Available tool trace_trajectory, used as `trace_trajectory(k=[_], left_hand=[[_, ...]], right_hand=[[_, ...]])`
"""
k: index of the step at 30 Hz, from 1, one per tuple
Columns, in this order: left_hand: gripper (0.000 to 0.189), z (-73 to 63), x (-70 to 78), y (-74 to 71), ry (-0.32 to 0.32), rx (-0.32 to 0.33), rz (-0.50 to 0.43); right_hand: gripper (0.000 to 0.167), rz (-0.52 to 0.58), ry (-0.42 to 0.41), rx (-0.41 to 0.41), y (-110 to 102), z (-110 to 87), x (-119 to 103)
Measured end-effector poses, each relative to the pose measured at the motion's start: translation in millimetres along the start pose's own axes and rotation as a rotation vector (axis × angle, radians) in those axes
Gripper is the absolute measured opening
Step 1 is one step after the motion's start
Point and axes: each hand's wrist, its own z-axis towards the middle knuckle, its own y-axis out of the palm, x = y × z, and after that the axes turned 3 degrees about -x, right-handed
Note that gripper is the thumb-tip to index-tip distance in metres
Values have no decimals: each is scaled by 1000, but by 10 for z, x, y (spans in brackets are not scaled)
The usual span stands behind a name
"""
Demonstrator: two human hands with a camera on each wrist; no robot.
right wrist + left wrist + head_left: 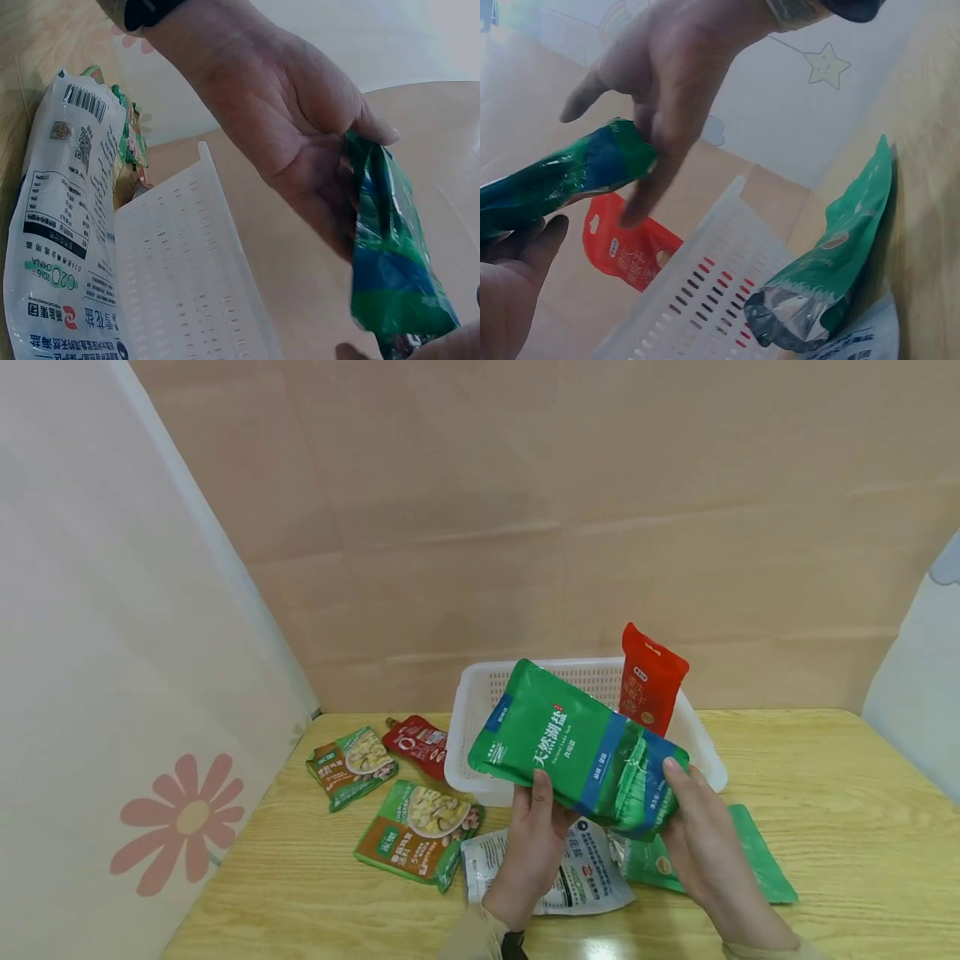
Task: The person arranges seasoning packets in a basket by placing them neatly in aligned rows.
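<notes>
A green and blue bag of salt point(562, 727), labelled natural lake salt, is held tilted in front of the white basket. My left hand point(536, 843) grips its lower edge, thumb on the printed face and fingers behind. At the bag's right end is my right hand point(705, 843). In the left wrist view this right hand point(682, 75) has its fingers straight beneath the bag's end, the thumb lifted apart from it. Seen from the right wrist, the left hand point(285, 112) pinches the bag point(394, 255) between thumb and fingers.
A white perforated basket point(461, 727) stands behind the bag, a red packet point(648, 681) upright in it. Before it lie a white salt bag point(592, 877) and a green pouch point(757, 860). To the left are two soup packets point(420, 839) and a red spouted pouch point(420, 743).
</notes>
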Motion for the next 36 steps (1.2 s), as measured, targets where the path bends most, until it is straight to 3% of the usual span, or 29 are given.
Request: trace_trajectory(k=[3, 9, 13, 19, 28, 36], left_hand=[[62, 4, 35, -30, 8, 11, 17], [60, 23, 115, -110, 32, 73, 137], [55, 22, 165, -161, 68, 100, 212], [43, 32, 239, -182, 97, 54, 279], [39, 67, 186, -158, 48, 68, 263], [40, 71, 207, -157, 15, 105, 253]], right_hand=[[63, -41, -12, -29, -16, 10, 16], [45, -152, -5, -16, -26, 3, 26], [58, -269, 65, -48, 10, 7, -15], [67, -393, 89, -146, 96, -13, -12], [63, -370, 142, -206, 170, -11, 100], [67, -312, 175, -377, 167, 12, 146]])
